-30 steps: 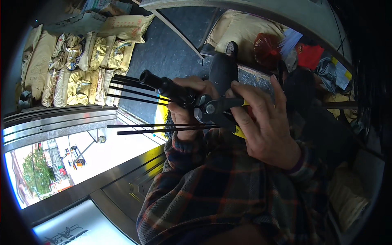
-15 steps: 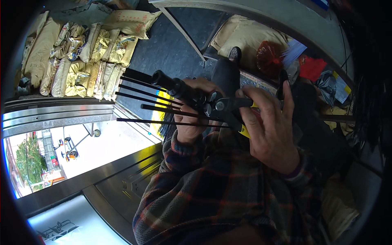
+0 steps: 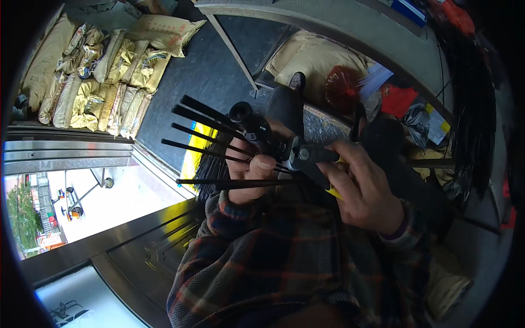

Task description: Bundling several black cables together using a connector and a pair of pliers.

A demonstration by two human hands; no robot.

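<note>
My left hand (image 3: 246,183) is closed around a dark tubular piece (image 3: 256,130) with a round, wider end. Several thin black rods (image 3: 203,150) fan out leftward from this hand, and its thumb presses on them. One lower rod (image 3: 229,183) stands apart from the others. My right hand (image 3: 369,199) is wrapped around a pair of pliers (image 3: 303,154) with black and yellow handles. The metal head of the pliers is against the right end of the tubular piece. Whether the jaws bite on it is hidden.
Stacked tan sacks (image 3: 104,87) lie at the far left. A metal-framed table (image 3: 328,16) crosses the top right. Below it are a large sack (image 3: 311,57), a red bag (image 3: 344,87) and black bundled strands (image 3: 467,120). A yellow packet (image 3: 197,150) with more black rods lies beyond my left hand.
The view has shifted slightly. The tubular piece has tilted more upright, and my left thumb now shows over the rods. The pliers stay at its right end.
</note>
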